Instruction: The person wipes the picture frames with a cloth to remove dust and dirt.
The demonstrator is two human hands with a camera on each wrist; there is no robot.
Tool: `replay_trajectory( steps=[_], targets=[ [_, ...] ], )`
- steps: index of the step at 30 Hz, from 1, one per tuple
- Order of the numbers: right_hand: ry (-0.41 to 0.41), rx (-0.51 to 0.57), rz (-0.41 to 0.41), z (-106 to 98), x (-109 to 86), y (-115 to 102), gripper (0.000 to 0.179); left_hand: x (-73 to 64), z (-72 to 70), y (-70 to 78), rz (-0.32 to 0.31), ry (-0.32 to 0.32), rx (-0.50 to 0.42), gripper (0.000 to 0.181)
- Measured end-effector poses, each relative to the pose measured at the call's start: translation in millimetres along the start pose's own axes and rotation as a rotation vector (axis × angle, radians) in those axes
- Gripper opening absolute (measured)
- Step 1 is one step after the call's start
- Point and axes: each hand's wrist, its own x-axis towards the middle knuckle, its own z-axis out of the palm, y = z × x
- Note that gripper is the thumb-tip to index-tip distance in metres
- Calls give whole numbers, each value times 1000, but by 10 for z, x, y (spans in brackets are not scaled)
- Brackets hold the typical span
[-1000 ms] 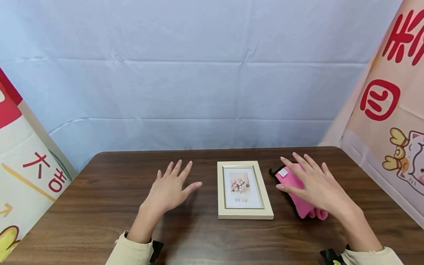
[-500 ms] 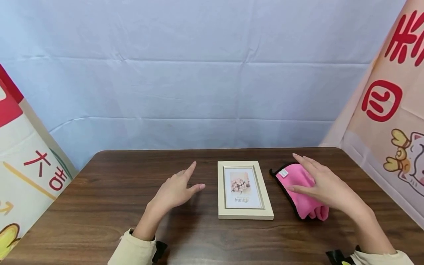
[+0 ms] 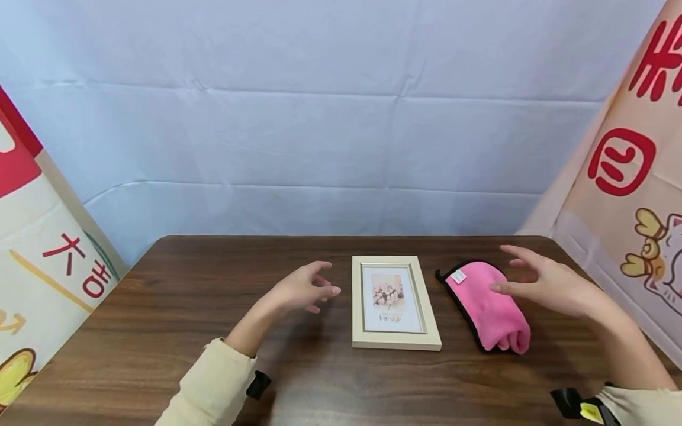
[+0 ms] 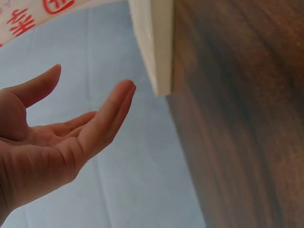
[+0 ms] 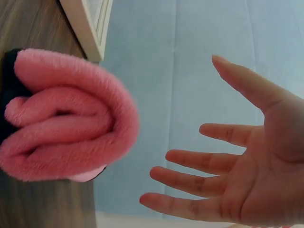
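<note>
A cream picture frame lies face up on the dark wooden table, with a floral print inside. To its right is a folded pink towel with black edging and a small white tag. My left hand hovers just left of the frame, fingers loosely bent and holding nothing; the frame's side shows beyond its fingertips in the left wrist view. My right hand is held above the table at the towel's right, thumb tip overlapping its edge in the head view. In the right wrist view its fingers are spread, apart from the towel's rolled end.
The wooden tabletop has rounded far corners. A pale blue cloth backdrop hangs behind it. Printed banners flank the table, one at the left and one at the right.
My left hand has shifted right toward the frame and turned thumb-side up, its fingers bending. My right hand has moved right from over the towel, also turning. Frame and towel stay put.
</note>
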Motion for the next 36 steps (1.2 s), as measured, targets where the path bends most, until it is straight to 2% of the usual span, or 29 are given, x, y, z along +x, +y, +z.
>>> replay_trajectory(
  steps=[4, 8, 17, 24, 31, 36],
  targets=[
    [-89, 140, 46, 10, 3, 102, 82, 87, 75, -29, -73, -51, -114, 63],
    [-164, 235, 89, 30, 12, 169, 81, 156, 148, -55, -122, -76, -172, 62],
    [-198, 239, 121, 82, 18, 231, 82, 231, 312, -49, -188, -94, -169, 59],
    [-243, 314, 148, 167, 11, 248, 82, 258, 407, -36, -223, -85, -196, 61],
    [-242, 309, 194, 286, -17, 251, 93, 251, 495, -25, -238, -81, -207, 61],
    [-246, 336, 192, 360, -29, 227, 97, 246, 534, -23, -241, -70, -199, 59]
  ],
)
